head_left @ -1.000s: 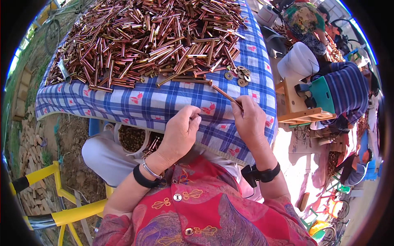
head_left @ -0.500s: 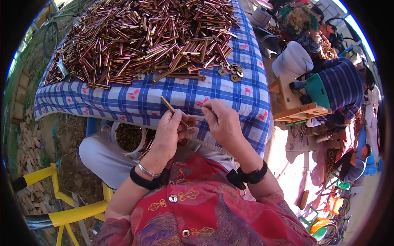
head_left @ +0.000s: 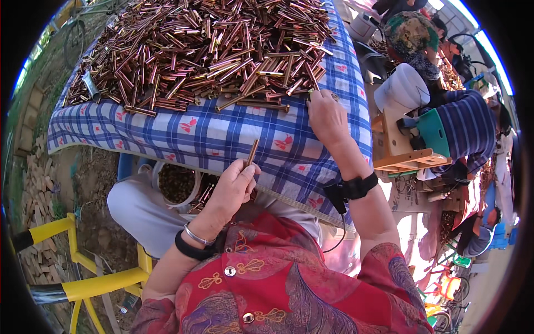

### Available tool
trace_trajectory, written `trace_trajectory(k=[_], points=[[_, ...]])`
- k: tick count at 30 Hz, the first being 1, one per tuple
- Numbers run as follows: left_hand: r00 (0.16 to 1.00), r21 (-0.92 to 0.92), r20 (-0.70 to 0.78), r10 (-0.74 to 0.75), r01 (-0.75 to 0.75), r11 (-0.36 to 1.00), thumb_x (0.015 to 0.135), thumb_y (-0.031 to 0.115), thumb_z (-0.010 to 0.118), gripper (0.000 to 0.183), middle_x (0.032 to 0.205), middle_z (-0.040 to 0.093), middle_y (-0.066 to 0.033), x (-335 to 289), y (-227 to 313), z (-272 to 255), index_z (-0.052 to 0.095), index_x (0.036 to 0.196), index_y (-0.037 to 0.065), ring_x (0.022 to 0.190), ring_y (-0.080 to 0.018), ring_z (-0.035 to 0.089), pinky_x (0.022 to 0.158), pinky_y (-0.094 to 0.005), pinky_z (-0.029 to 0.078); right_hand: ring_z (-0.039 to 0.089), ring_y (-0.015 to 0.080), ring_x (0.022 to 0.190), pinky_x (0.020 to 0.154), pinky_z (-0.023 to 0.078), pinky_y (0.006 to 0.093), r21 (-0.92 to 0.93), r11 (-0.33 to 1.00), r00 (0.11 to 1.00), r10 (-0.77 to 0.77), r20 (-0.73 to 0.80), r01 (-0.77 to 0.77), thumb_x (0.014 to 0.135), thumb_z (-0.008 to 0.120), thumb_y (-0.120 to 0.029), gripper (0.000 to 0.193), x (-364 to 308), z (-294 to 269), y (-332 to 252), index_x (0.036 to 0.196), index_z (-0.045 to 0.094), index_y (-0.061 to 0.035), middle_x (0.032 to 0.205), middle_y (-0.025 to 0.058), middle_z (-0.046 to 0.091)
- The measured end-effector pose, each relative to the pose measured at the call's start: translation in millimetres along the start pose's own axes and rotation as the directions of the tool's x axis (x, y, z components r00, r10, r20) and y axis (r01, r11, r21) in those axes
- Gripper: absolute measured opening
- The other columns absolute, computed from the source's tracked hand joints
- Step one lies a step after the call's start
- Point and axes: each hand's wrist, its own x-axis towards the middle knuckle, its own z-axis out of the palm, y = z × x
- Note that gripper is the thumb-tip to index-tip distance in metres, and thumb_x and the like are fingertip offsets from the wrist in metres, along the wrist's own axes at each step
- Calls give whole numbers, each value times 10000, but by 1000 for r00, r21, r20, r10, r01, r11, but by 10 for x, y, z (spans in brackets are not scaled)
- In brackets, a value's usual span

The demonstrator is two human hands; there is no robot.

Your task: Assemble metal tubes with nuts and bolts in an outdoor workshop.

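My left hand (head_left: 233,188) is closed around a slim bronze-coloured metal tube (head_left: 252,152), whose upper end sticks up past the thumb, in front of the table's near edge. Out over the table, my right hand (head_left: 328,118) has its fingertips pressed together on the small group of round metal washers (head_left: 334,96). The hand covers most of them, so what it pinches is hidden. A large heap of similar metal tubes (head_left: 206,55) spreads over the far part of the table. At its near edge lies a long bolt (head_left: 267,104).
A blue checked cloth (head_left: 233,128) covers the table. Below its edge, a white bucket (head_left: 194,192) of small parts stands by my leg. Yellow metal bars (head_left: 105,283) are at the lower left. To the right are a wooden stool (head_left: 397,146), a white bucket (head_left: 401,88) and other people.
My right hand has moved from beside the left hand up and forward onto the washers. The left hand has shifted slightly right, and its tube now points more upright.
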Motion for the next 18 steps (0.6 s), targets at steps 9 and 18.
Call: trace_trajectory(k=[9,18], points=[[997,-133,71,26,-16,991,978,188,444,147,727,443,12,-8,25,-12,490,1017,54,538,-27,321,476,-167,276,619,333,706,623,484,407,306,949,974,-4,-228,76,872,532,-81,85,-267,-130,-267,916,560,-14,829,184,607],[994,-168,108,-28,46,985,976,193,455,170,713,459,13,-48,47,-56,515,1054,55,498,-16,301,452,-161,261,577,78,587,540,470,237,758,644,994,93,56,-103,906,553,-64,76,-735,47,-830,920,579,6,732,54,621]])
